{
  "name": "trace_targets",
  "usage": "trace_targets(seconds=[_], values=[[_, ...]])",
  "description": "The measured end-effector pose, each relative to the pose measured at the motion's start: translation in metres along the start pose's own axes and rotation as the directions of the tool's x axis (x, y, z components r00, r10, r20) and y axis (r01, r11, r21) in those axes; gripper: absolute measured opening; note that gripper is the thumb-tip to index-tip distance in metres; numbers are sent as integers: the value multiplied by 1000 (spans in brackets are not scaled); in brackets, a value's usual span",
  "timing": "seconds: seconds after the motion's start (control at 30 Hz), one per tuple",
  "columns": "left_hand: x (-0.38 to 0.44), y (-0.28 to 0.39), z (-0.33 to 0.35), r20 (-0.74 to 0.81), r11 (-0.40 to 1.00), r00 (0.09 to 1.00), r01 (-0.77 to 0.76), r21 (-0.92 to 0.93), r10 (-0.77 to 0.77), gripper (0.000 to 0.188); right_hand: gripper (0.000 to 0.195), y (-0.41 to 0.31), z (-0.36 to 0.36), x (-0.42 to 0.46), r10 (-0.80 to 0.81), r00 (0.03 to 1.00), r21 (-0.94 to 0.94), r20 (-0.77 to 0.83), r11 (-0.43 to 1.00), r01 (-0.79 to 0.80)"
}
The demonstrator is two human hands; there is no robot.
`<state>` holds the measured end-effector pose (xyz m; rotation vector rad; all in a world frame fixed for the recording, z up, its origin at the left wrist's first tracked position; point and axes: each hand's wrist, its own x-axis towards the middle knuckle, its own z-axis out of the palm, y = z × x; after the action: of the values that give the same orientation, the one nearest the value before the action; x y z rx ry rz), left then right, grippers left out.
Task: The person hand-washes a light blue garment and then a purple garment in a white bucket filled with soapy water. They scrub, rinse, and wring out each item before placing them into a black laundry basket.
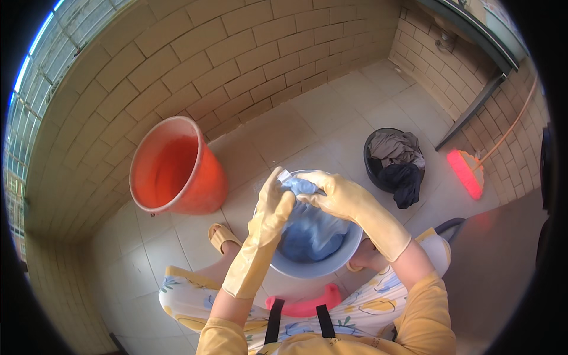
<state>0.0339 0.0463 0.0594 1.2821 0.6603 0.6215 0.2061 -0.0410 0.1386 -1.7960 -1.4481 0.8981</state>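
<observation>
Both my hands wear long pale-yellow rubber gloves. My left hand [274,202] grips one side of a bunched light-blue cloth [299,185], with a small white tag [284,176] sticking out by its fingers. On the other side of the bunch, my right hand [333,191] pinches the same cloth between thumb and fingers. The cloth hangs down into a pale blue-white basin [301,271] on the floor in front of me. Blue fabric [310,242] lies in the basin, partly hidden beneath my hands; I cannot tell how much water is there.
A large orange-red bucket [208,186] stands at left by the tiled wall [248,49]. To the right, a black basin [369,162] holds grey and dark garments [397,155]. A pink broom [465,174] leans farther right. Below the basin is a pink plastic piece [306,307], perhaps a stool.
</observation>
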Motion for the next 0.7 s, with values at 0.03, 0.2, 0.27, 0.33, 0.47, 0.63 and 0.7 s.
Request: trace_targets(seconds=[0.03,0.2,0.27,0.33,0.47,0.63,0.7], values=[[-7,-16,-9,79,990,991,-111,86,105,92,46,-8,-1,0,66,997,76,48,995,-70],[-39,12,26,155,807,973,48,589,-171,81,42,-11,-15,-7,100,995,437,-26,896,-78],[-42,18,26,124,773,924,223,594,-362,61,44,-16,-22,-10,2,987,540,-159,837,85],[-42,11,14,67,743,911,287,604,-406,53,50,-19,-32,-15,-35,963,589,-267,785,192],[-44,-25,-44,199,910,961,99,403,-193,37,58,19,-58,-35,-42,987,523,-154,844,118],[-45,-2,-27,-58,713,996,7,-701,-68,48,40,31,-26,-57,351,930,106,104,926,-362],[-29,-39,-32,-101,462,974,4,-887,-201,57,30,48,-2,-48,99,995,514,31,852,-101]])
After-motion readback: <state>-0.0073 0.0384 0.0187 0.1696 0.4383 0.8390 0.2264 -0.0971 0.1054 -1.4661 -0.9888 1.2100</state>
